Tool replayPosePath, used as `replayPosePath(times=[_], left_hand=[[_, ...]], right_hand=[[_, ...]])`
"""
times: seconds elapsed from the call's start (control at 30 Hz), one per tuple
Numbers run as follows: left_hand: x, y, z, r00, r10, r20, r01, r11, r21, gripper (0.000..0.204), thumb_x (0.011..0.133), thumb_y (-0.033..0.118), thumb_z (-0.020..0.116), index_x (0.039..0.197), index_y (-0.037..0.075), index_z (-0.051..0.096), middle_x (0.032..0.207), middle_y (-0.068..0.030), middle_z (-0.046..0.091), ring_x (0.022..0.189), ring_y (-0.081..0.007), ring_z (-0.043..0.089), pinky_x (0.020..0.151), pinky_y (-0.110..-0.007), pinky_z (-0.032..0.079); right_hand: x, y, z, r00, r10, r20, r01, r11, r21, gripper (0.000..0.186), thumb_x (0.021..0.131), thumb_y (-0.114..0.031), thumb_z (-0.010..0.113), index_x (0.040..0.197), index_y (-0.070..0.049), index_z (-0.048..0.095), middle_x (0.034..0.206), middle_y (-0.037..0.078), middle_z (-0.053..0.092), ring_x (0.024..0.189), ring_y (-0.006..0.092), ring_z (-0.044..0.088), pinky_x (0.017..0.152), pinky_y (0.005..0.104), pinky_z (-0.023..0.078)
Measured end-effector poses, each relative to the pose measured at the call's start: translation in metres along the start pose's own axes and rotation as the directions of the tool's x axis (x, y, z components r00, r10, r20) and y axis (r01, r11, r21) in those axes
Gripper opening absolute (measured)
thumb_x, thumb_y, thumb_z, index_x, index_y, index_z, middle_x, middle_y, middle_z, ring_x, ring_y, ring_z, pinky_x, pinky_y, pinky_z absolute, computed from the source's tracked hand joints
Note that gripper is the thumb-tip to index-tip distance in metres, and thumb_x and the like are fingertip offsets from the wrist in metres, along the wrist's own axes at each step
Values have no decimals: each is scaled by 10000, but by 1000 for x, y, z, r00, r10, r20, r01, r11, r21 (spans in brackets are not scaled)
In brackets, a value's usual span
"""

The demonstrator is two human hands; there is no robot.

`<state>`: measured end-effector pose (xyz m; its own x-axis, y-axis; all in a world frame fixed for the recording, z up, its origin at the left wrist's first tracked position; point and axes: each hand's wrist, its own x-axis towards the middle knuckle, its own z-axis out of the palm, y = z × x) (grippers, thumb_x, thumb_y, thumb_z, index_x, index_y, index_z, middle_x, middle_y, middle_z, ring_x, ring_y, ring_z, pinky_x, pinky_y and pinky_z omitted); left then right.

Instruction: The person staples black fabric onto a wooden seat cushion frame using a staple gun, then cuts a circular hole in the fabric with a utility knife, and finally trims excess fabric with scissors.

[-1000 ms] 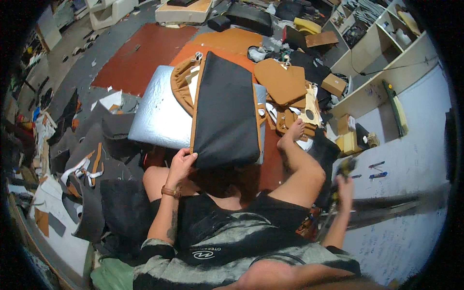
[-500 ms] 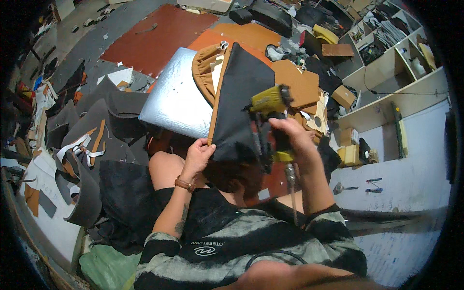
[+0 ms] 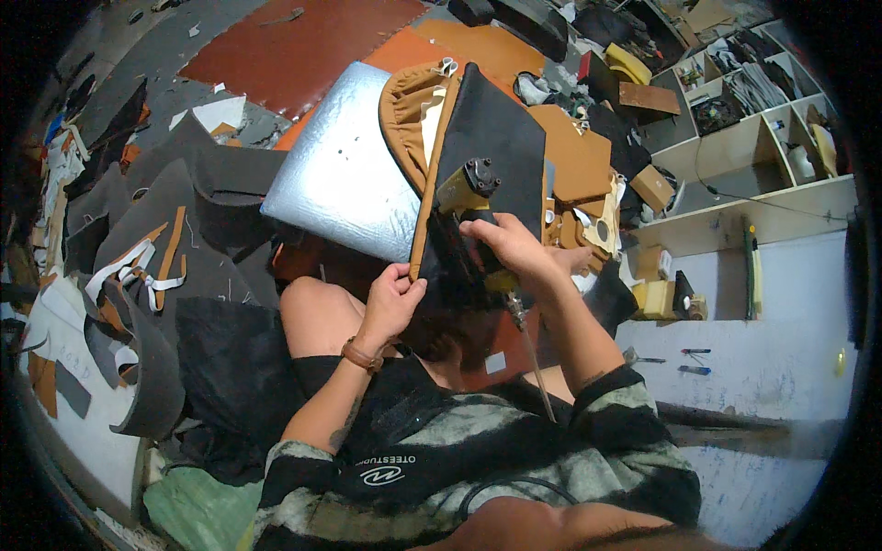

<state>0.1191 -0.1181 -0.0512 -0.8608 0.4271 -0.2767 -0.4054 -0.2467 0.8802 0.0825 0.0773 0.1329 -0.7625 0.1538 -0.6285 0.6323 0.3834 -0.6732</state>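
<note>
My left hand (image 3: 393, 298) pinches the lower left corner of a black fabric panel (image 3: 487, 119) edged with tan trim (image 3: 424, 230). My right hand (image 3: 514, 246) grips a yellow-and-black air stapler (image 3: 464, 188), held over the panel beside that trim, with a hose (image 3: 537, 372) hanging down from its handle. Whether the tool's tip touches the fabric I cannot tell. Gathered tan fabric (image 3: 404, 119) lies along the panel's left side, on a silver-faced padded board (image 3: 326, 165).
Grey felt scraps (image 3: 220, 225) and tan-and-white strips (image 3: 152, 275) lie at left. Tan padded pieces (image 3: 570, 156) are piled at right beside my bare foot. A white shelving unit (image 3: 744, 197) and a yellow foam block (image 3: 654, 298) stand further right; reddish sheets (image 3: 257, 64) cover the floor beyond.
My right hand has brought the stapler from the right side up over the panel, beside the trim. My left hand still pinches the corner, now appearing further right and higher.
</note>
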Motion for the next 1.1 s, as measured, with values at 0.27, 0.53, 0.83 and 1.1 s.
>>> replayPosePath(times=[0.27,0.53,0.83,1.1], left_hand=[[-1,2,-2,999,-32,17,33,998,-58,287,1010,66,669,1241,-69,564,1033,-97,776,896,-86,686,795,-248,547],[4,19,-5,1000,12,-6,-12,997,79,321,1004,70,682,1272,-66,570,1054,-104,776,911,-109,692,816,-266,555],[46,100,28,885,465,30,-241,402,883,836,865,154,656,1578,-96,298,1586,-392,355,1531,-476,310,1257,-538,269],[96,50,167,854,192,483,-482,-56,875,1066,896,717,642,1606,-17,336,1717,-258,202,1606,-447,113,1226,-710,147]], right_hand=[[-25,4,6,999,-19,-26,20,999,49,325,942,-344,694,896,-23,671,751,68,664,661,158,607,628,336,471],[-45,23,2,991,-94,-91,106,986,127,407,944,-389,700,1085,-8,679,820,57,671,708,171,614,684,303,473],[-99,106,-106,919,-46,-393,205,905,373,346,987,-407,654,841,-94,650,701,22,619,642,131,588,635,290,460],[-103,139,-102,903,-75,-422,278,852,443,283,981,-370,677,897,-100,656,698,6,631,628,125,585,600,285,464]])
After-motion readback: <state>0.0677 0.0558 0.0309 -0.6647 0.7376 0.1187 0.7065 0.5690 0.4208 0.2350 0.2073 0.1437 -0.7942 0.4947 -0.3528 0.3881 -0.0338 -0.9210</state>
